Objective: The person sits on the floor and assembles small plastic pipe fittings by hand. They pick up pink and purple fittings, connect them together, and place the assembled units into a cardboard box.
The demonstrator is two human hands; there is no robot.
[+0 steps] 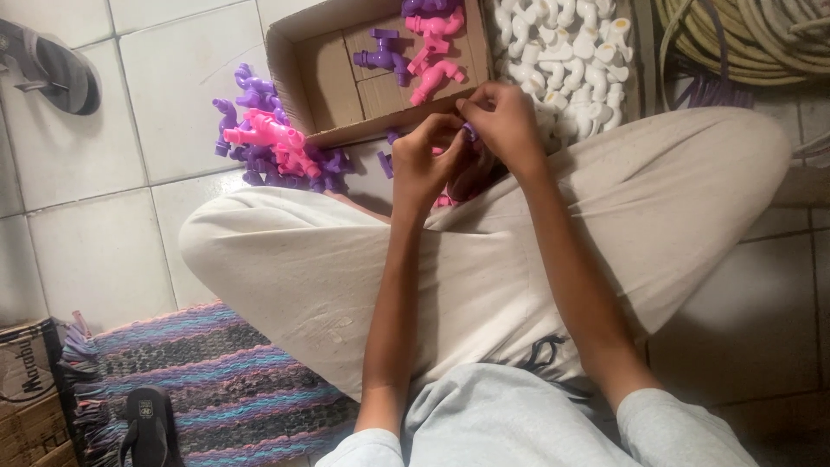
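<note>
Head cam: L hand [421, 164] & R hand [504, 121], both grips pinched on small purple part [470, 131], above cardboard box [298, 82].

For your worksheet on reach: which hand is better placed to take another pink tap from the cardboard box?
Probably the right hand: it sits beside the box edge, closest to the pink taps. The left hand is lower, farther back.
</note>
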